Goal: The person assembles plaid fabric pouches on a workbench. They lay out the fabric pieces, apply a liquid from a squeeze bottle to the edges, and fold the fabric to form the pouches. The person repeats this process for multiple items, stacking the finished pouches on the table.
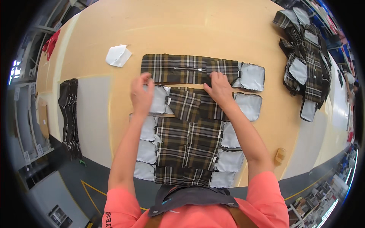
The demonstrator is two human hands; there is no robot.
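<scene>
Upper centre, your right hand (221, 89), grip parted, touches the dark-plaid cloth strip (165, 74); left hand (142, 95), can't tell its grip.

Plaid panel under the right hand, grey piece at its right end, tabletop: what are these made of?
Plaid panel: matte woven cloth, judging by crossing stripes. Grey piece: probably thin lining fabric, smooth, wrinkled beside the panel. Tabletop: perhaps laminate or wood, smooth, evenly tan.

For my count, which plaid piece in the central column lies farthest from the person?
The topmost plaid piece, with the right hand at its lower edge; the others lie closer in.
</scene>
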